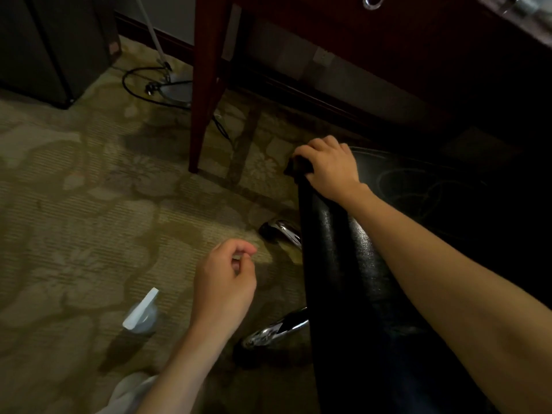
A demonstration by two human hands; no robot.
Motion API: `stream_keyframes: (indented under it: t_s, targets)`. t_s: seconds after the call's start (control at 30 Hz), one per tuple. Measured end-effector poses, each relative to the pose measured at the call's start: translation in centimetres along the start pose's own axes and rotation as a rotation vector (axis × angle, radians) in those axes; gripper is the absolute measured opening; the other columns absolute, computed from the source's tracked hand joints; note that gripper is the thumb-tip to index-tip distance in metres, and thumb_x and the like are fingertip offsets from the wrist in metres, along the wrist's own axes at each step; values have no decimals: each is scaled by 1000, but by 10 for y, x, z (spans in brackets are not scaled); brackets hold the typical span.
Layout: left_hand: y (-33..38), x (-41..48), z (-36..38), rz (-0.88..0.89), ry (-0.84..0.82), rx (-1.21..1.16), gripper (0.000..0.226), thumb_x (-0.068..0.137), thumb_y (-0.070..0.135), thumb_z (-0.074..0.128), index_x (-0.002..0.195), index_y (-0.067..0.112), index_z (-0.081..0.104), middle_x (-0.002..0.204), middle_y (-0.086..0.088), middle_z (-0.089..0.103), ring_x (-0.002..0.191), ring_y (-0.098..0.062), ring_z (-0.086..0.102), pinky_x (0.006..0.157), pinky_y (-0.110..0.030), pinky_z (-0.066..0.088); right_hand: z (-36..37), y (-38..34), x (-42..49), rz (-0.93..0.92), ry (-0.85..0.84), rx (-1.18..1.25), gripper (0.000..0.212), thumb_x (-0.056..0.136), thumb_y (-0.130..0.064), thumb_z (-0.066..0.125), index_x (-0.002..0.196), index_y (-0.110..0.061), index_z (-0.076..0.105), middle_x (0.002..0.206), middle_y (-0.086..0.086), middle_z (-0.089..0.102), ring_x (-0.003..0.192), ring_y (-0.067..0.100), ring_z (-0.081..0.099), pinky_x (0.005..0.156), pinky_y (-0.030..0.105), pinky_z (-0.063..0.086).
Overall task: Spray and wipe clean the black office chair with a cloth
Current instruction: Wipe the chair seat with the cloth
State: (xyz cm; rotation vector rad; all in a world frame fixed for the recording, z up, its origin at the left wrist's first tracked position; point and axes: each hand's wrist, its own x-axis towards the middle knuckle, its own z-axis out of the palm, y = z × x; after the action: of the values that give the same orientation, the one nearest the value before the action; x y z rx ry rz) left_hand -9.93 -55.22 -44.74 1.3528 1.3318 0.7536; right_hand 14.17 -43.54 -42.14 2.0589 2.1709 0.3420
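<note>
Over floral carpet (74, 204), the right hand (331, 167) grips a dark cloth (295, 170) on the office chair (343, 258). The left hand (224, 282) hangs relaxed, empty.

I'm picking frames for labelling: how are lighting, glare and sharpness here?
Head view: dim, and under the desk nearly black; head view: sheen on the black chair, glints on its chrome legs; head view: the dark cloth in the right hand barely stands out, edges slightly soft.
</note>
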Motion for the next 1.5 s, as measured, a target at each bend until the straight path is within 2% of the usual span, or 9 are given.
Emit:
stream_keyframes:
  t_s: [0.13,0.37,0.47,0.7,0.87,1.0,1.17,1.33,1.5]
  targets:
    - [1,0,-1,-13,1,-18,27,90,6,52,81,30,60,85,5,63,70,-7,59,53,-10,43,-6,4,18,202,-74,107,42,86,-19,55,127,-26,50,127,4,52,120,29,39,92,40,36]
    - [1,1,2,-36,-4,-44,24,91,6,52,84,27,61,81,6,61,69,-6,58,54,-15,39,-9,-41,-82,-329,-161,52,35,65,-22,66,100,-25,64,94,1,61,90,28,53,69,33,42]
    - [3,0,3,-38,-4,-25,22,91,7,52,87,26,62,86,7,63,72,-5,58,56,-15,39,-9,-43,-91,-357,-201,108,36,61,-17,69,97,-21,65,87,6,60,83,31,52,64,35,43]
    - [2,1,6,-35,7,-16,24,90,6,52,83,27,62,85,4,64,73,-12,60,56,-22,41,-24,-32,16,-16,107,126,38,83,-16,57,120,-20,55,113,9,53,106,31,42,81,39,38]
    - [4,4,9,-47,-11,-17,27,90,5,53,80,29,60,80,-3,63,73,-20,61,53,-16,41,0,18,14,130,29,183,44,79,-14,59,123,-23,54,118,9,53,111,33,42,88,39,39]
    - [4,3,12,-36,-30,-24,27,90,5,53,80,29,61,85,3,64,76,-11,60,60,-15,44,10,91,-34,502,214,340,45,76,-14,55,121,-18,57,113,18,59,105,38,51,92,36,37]
    - [5,2,14,-49,-31,-27,29,89,3,53,78,29,60,82,3,64,75,-10,60,59,-18,43,0,126,-56,826,133,349,35,86,-13,56,121,-15,56,118,26,55,110,42,50,96,39,36]
    - [5,3,13,-68,-33,-34,29,90,4,52,78,29,61,81,-1,64,73,-12,60,54,-12,44,-15,38,-20,386,268,456,37,75,-16,54,111,-22,59,106,13,60,101,33,52,89,35,38]
    - [6,2,10,-52,-26,-18,25,91,6,52,82,27,61,80,0,63,72,-9,58,53,-11,43,-1,-18,-32,7,32,177,44,78,-16,58,121,-22,54,116,8,49,108,30,42,83,38,37]
